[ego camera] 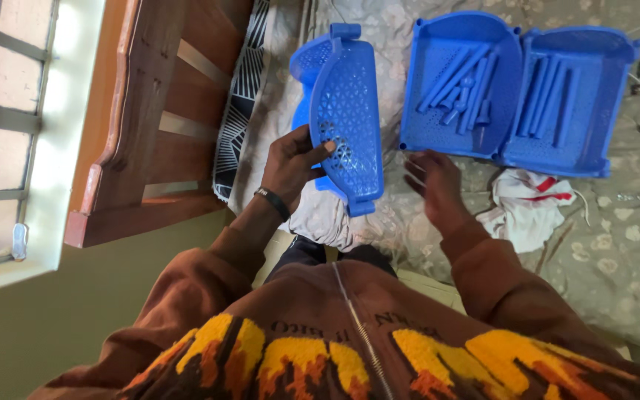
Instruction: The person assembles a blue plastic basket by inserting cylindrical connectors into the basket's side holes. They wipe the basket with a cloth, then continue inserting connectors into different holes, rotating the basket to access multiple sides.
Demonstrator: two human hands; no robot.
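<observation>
Centrally, the left hand (294, 159) is clamping one blue perforated tray (346, 111) upright, while the right hand (435, 181) is hovering spread-fingered beside two rod-filled trays (516, 141) lying edge-to-edge.

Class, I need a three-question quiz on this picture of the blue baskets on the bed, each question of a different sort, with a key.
1. True or false: the left hand grips a blue basket held on its side.
2. Where do the loose blue rods lie? A) on the floor B) in the two flat baskets C) in the right hand
3. What lies on the bedsheet just below the flat baskets?

Key: 1 true. 2 B. 3 a white cloth with red marks.
</observation>
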